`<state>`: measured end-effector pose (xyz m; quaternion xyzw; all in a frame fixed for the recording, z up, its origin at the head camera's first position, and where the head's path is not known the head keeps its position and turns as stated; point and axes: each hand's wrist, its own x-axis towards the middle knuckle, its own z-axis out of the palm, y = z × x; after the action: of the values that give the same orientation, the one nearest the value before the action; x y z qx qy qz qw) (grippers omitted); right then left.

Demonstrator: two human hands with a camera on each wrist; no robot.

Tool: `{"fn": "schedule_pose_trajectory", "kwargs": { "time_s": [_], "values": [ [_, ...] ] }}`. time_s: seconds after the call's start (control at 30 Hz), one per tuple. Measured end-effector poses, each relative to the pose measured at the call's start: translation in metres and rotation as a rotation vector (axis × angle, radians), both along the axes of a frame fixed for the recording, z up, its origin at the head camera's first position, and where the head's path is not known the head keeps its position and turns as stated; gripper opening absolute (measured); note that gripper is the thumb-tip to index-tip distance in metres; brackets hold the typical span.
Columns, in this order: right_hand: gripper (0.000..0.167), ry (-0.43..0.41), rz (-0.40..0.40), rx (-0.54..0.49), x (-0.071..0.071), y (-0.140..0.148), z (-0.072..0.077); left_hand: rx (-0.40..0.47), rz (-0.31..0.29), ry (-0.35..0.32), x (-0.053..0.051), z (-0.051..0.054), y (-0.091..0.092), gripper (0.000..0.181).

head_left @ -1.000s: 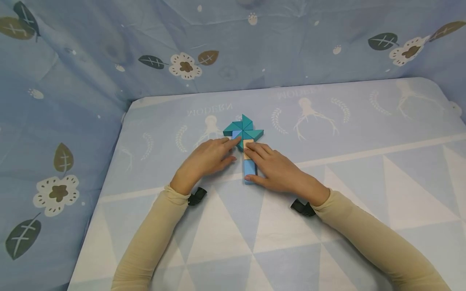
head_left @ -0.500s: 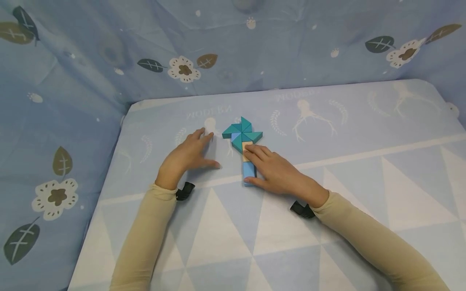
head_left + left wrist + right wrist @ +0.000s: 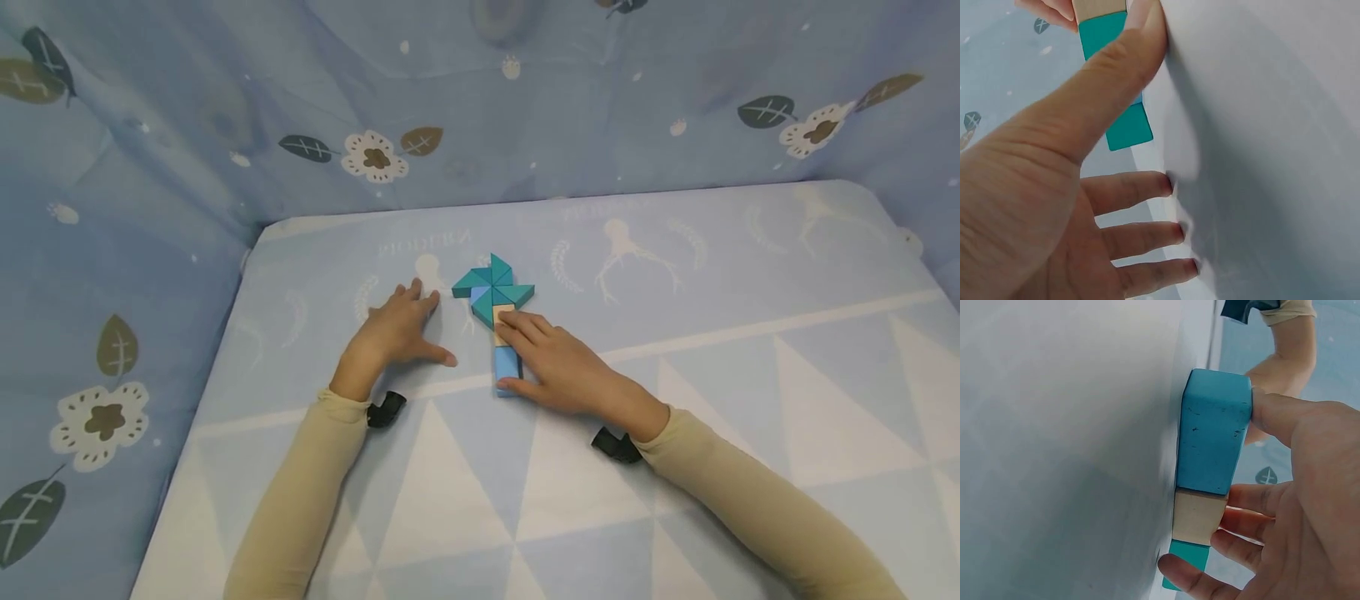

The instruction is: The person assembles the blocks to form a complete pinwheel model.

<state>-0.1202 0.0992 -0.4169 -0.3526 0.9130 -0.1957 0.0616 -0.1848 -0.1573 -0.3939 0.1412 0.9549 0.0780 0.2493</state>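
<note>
Several teal triangular blocks [image 3: 501, 271] lie together as a pinwheel on the cloth, with a small lavender-blue piece [image 3: 477, 293] among them. Below it, in line, come a natural-wood block [image 3: 503, 312] and a blue block [image 3: 506, 362]. My right hand [image 3: 558, 367] rests on this stem: the right wrist view has its thumb against the blue block [image 3: 1213, 431] and fingers at the wood block [image 3: 1199, 516]. To the left of the pinwheel, my left hand [image 3: 393, 332] holds nothing, fingers spread and fingertips down at the cloth. Its thumb partly covers the teal blocks [image 3: 1130, 127] in the left wrist view.
A cloth with pale triangles [image 3: 450, 492] covers the table. Blue printed fabric [image 3: 450, 92] hangs behind the far edge and along the left side. Each wrist carries a black strap mount [image 3: 386, 410].
My left hand has left the pinwheel, moved left and come down on the cloth with its fingers spread. My right hand stays on the stem blocks. The head view has tilted slightly.
</note>
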Motion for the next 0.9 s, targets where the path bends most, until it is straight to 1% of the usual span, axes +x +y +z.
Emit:
{"fn": "schedule_pose_trajectory", "kwargs": {
  "time_s": [0.2,0.4,0.6,0.67,0.73,0.9],
  "values": [
    [0.072,0.016,-0.001,-0.015,0.0001,-0.0003,0.0009,-0.012,0.002,0.006,-0.0006,0.0011,0.0018,0.115],
    [0.071,0.017,-0.002,-0.025,0.0015,-0.0007,0.0003,-0.016,-0.014,0.014,0.0006,-0.0005,0.0014,0.115],
    [0.072,0.015,0.009,-0.031,0.0021,-0.0012,-0.0003,-0.022,-0.002,0.015,0.0035,0.0003,0.0006,0.115],
    [0.072,0.003,0.013,-0.034,0.0028,-0.0015,-0.0003,-0.028,-0.002,0.016,0.0054,0.0002,0.0002,0.115],
    [0.071,-0.01,0.011,-0.038,0.0036,-0.0017,0.0,-0.026,-0.005,0.024,0.0066,-0.0009,-0.0007,0.115],
    [0.072,0.0,-0.001,-0.05,0.0047,-0.001,0.0015,-0.009,-0.021,0.055,0.007,-0.0032,-0.0037,0.113]
  ]
}}
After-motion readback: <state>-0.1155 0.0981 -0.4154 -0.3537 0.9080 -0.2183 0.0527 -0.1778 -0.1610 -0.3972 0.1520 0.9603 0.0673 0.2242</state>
